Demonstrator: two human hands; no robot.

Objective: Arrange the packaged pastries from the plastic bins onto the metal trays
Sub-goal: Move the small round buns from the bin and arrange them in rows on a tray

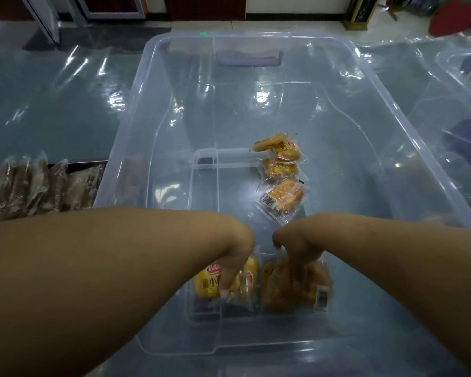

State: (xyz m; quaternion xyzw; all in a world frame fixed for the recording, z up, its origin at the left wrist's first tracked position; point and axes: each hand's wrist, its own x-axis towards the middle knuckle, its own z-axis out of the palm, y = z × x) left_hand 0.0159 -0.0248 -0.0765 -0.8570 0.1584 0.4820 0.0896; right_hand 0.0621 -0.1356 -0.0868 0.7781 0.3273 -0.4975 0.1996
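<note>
Both my arms reach down into a large clear plastic bin. My left hand curls its fingers round a yellow-labelled pastry packet near the bin's front. Right beside it, my right hand grips a packet of brown pastries with a barcode sticker. Farther back on the bin floor lie three more golden pastry packets, one of them barcode side up.
Brown wrapped pastries lie in rows on a tray left of the bin. Another clear bin shows at the far right. Clear plastic sheeting covers the table. A doorway and floor lie beyond.
</note>
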